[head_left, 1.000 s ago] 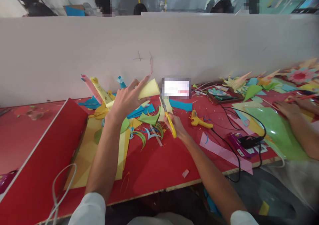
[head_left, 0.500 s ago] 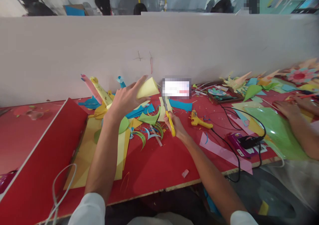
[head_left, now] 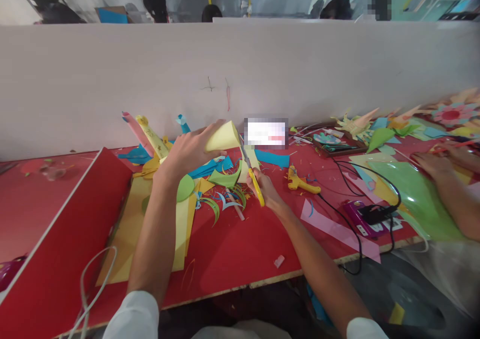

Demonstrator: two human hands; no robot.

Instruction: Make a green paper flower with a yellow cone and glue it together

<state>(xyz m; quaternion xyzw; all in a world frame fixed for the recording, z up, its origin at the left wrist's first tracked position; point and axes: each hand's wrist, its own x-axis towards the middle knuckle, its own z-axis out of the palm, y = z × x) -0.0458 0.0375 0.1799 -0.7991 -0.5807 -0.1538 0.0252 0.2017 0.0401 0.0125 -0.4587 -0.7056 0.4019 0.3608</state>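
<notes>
My left hand (head_left: 189, 149) is closed around a curled sheet of yellow paper (head_left: 224, 136), raised over the table. Yellow-handled scissors (head_left: 255, 185) sit in my right hand (head_left: 265, 186), their blades pointing up and away, close to the paper's right edge. Whether the blades touch the paper I cannot tell. Below my hands lie green paper pieces (head_left: 227, 178), a blue paper strip (head_left: 273, 159) and several thin curved cuttings (head_left: 212, 206).
Right of my hands lies a yellow glue gun (head_left: 302, 183), its cord running near a purple power box (head_left: 360, 216). A pink strip (head_left: 337, 229) reaches the table edge. Another person's hands (head_left: 431, 164) work at far right. A red divider (head_left: 67, 234) stands at left.
My left hand and the yellow paper have dropped slightly, bringing the paper's edge nearer to the scissor blades. My right hand has hardly moved.
</notes>
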